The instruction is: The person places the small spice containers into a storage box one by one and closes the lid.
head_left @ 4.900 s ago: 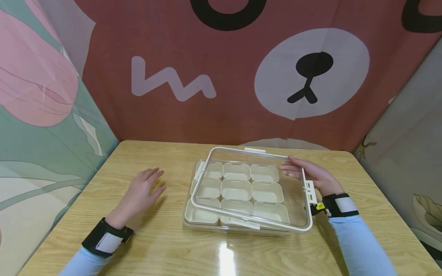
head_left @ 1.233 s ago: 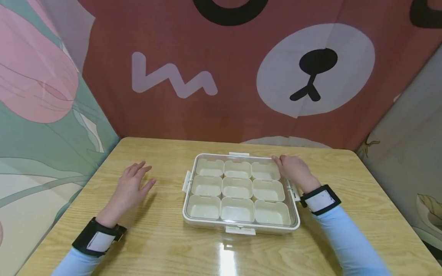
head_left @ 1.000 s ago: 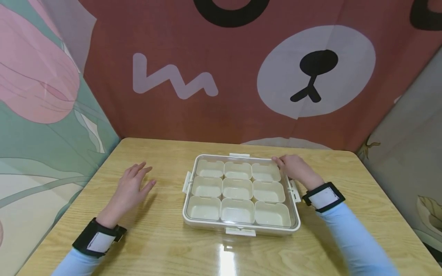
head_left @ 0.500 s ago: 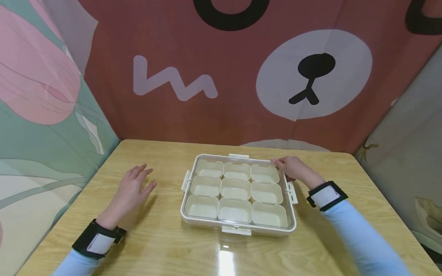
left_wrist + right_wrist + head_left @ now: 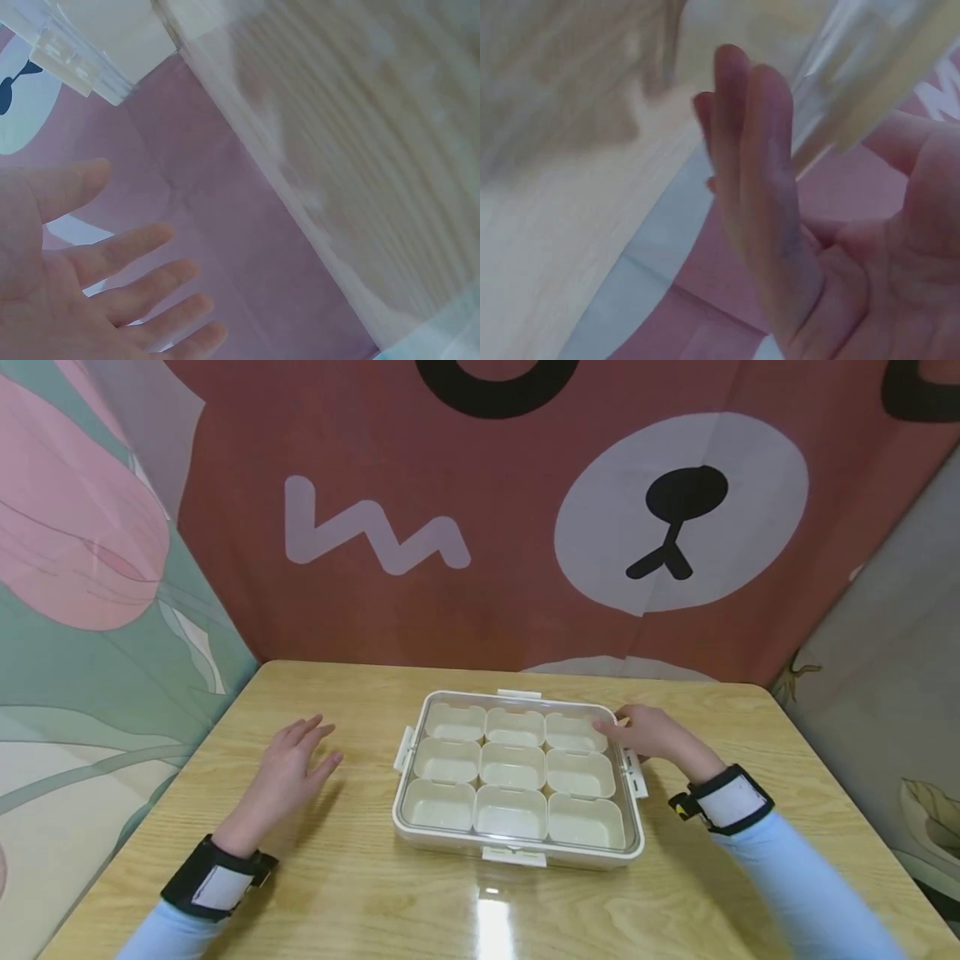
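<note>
A rectangular clear storage box stands on the table, with several cream cups in rows inside. Its transparent lid, framed in white, lies over it, and white latches stick out from the frame. My right hand is at the lid's far right corner, thumb over the lid. In the right wrist view the fingers extend straight beside the box edge. To the left of the box, my left hand hovers over the table with loosely spread fingers, holding nothing.
The wooden table reaches back to a reddish-brown cloth with a bear pattern. Patterned cloths also hang along the left and right sides. Both wrists wear black straps.
Earlier the lid was skewed over the box in my right hand; now it lies lined up with it. Over the last half second, my right hand has shifted slightly right. The left hand has barely moved.
</note>
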The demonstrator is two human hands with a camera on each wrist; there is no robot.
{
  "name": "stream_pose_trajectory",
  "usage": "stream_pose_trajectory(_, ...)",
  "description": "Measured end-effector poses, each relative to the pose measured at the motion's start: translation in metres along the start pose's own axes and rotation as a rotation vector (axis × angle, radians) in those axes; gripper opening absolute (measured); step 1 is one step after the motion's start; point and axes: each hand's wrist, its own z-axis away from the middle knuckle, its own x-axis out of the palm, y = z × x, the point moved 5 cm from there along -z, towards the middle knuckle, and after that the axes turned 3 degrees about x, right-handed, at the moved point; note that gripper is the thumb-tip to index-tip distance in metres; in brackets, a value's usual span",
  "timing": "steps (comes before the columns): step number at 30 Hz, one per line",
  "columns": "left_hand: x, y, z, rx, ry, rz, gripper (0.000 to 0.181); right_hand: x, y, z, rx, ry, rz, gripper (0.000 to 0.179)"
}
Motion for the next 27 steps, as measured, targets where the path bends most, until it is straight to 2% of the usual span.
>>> stream_pose_trajectory(8,0.012,0.015,-0.008,0.045,-0.003,0.051,0.042,0.016,0.016,0.041,0.054,0.037,-0.168,0.069)
stream_pose_trajectory(17,0.023,0.034,-0.027,0.006,-0.054,0.107,0.041,0.025,0.019,0.056,0.057,0.066,-0.309,0.059)
stream_pose_trajectory(22,0.032,0.044,-0.039,-0.054,-0.103,0.230,0.037,0.025,0.018,0.060,0.008,0.053,-0.402,0.046)
stream_pose_trajectory(27,0.042,0.057,-0.047,-0.105,-0.148,0.382,0.035,0.025,0.017,0.062,-0.031,0.033,-0.435,0.042)
